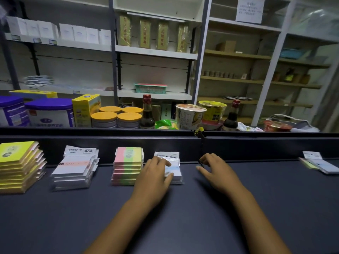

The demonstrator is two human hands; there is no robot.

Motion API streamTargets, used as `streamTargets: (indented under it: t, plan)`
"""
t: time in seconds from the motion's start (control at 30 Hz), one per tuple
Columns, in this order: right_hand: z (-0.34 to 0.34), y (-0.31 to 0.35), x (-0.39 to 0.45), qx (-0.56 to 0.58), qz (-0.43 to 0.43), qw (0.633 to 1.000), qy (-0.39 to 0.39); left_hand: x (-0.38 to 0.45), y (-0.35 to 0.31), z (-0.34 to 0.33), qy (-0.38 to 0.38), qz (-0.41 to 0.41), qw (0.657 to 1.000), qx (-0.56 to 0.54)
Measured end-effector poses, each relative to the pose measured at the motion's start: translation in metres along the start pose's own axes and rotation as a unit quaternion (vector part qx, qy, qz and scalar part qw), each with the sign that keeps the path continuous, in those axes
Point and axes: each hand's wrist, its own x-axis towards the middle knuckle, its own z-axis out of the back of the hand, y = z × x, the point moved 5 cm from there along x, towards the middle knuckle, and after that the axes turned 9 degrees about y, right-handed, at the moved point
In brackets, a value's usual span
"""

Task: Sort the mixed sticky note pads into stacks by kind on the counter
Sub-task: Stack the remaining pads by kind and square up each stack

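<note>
The short stack of white plastic-wrapped sticky note pads [174,169] sits just left of centre frame on the dark matte desk [183,217], and the left hand [156,173] lies flat on top of it, fingers fairly straight, pressing rather than pinching, so that grip is released. The right hand [214,169] hangs just right of the stack with relaxed, spread fingers, holding nothing and apparently not touching the pads. To the left in a row are the pink-and-green striped pad stack [128,165], the white pads with a peach band [75,169] and the tall yellow pad stack [18,165] at the far left edge. A few loose pale pads [319,164] are waiting at the far right, well apart. Looks like the squaring-up step to me: I'd keep the palm down so the slippery wrappers don't slide, nudge the edges flush with the other hand, and leave a gap from the striped stack right beside it. Then those far-right pads still need sorting.
</note>
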Motion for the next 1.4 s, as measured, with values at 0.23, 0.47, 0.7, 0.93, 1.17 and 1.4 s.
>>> streamTargets:
  t: [0.23,0.47,0.7,0.93,1.17,1.4]
  plan:
    - [0.028,-0.036,-0.056,-0.044,-0.034,0.998,0.012,0.003,-0.044,-0.003,0.062,-0.015,0.997,0.043]
    - [0.085,-0.104,-0.123,-0.074,-0.073,0.995,-0.009,0.005,-0.142,-0.024,0.095,-0.060,0.992,0.050]
    - [0.142,-0.194,-0.193,-0.091,-0.115,0.989,-0.013,0.001,-0.261,-0.054,0.112,-0.102,0.988,0.034]
    - [0.179,-0.281,-0.253,-0.105,-0.150,0.983,-0.010,-0.002,-0.363,-0.101,0.124,-0.127,0.984,0.014]
    - [0.199,-0.338,-0.271,-0.099,-0.165,0.981,-0.019,0.012,-0.417,-0.140,0.137,-0.134,0.981,-0.005]
    - [0.204,-0.390,-0.239,-0.098,-0.163,0.981,-0.025,0.064,-0.436,-0.184,0.143,-0.124,0.982,-0.026]
